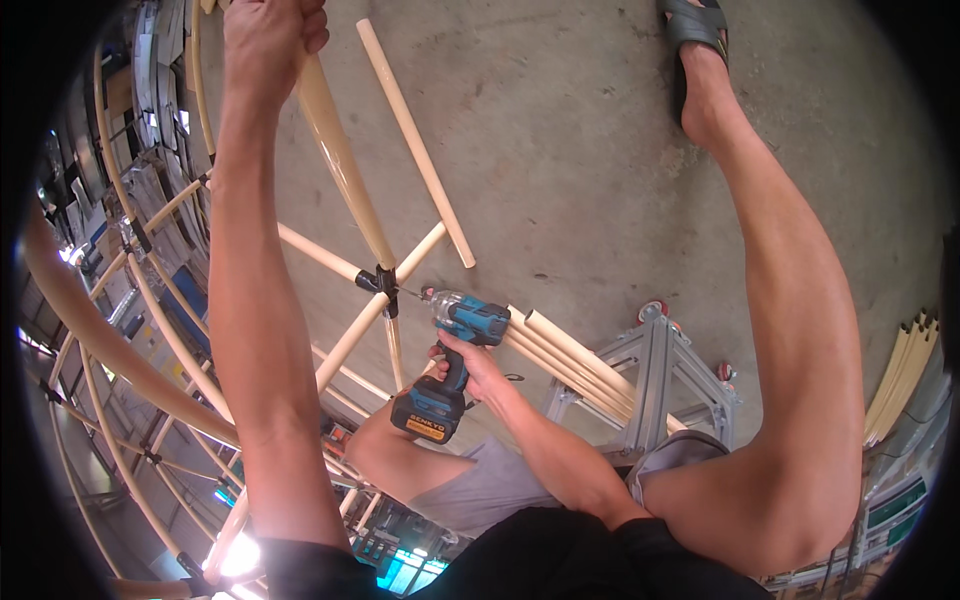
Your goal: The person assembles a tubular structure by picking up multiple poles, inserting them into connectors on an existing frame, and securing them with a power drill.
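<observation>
Two hands are working on the cream-coloured pole frame: left hand [268, 35] is gripping a pole [340, 160] at the far left, grip fully closed around it. Right hand [470, 365] is wrapping tight around the handle of a blue cordless drill [455, 355], bit pointing left into the black joint clamp [383, 283] where several poles are meeting at centre. One loose pole [415, 140] is lying on the concrete floor [580, 150] just right of the joint.
</observation>
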{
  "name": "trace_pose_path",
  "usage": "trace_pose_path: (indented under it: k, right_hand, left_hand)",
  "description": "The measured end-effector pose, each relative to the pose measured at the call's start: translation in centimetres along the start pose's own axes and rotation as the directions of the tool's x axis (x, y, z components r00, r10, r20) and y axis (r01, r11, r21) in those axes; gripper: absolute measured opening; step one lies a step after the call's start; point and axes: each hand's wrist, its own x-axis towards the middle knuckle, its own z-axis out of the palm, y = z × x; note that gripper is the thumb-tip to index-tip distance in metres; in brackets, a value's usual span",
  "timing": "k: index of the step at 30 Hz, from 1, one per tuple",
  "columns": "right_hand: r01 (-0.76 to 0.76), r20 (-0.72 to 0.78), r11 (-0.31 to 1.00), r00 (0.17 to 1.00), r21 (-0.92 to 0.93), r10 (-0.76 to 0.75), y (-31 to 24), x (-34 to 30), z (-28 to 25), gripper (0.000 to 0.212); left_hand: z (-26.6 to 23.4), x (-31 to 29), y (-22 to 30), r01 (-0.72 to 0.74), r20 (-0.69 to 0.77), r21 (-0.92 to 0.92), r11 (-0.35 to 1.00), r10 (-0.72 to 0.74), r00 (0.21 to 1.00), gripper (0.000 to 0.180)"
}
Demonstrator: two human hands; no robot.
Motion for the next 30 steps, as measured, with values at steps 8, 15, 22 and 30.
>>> trace_pose_path:
  k: [8, 15, 22, 30]
  right_hand:
    - [0.029, -0.016, 0.999, 0.999, -0.040, -0.030, -0.7, -0.3, 0.3, 0.038]
    - [0.033, -0.184, 0.978, 0.980, -0.208, -0.072, -0.3, -0.3, 1.1, 0.022]
    - [0.018, -0.150, 0.990, 0.988, -0.137, -0.038, -1.1, -0.9, 2.0, 0.022]
    - [-0.034, -0.162, 0.997, 0.987, -0.074, 0.022, -0.4, -0.8, 1.9, 0.021]
  left_hand:
    - [-0.5, 0.0, -1.3, 0.096, 0.029, 0.040, 0.995, -0.097, 0.995, 0.044]
    - [4.4, 2.8, -4.7, 0.238, 0.129, 0.262, 0.935, -0.278, 0.952, 0.040]
    - [5.3, -1.5, -7.5, 0.296, 0.104, 0.161, 0.941, -0.315, 0.943, 0.038]
    - [1.8, 0.2, -10.2, 0.432, 0.421, -0.002, 0.902, -0.391, 0.819, 0.033]
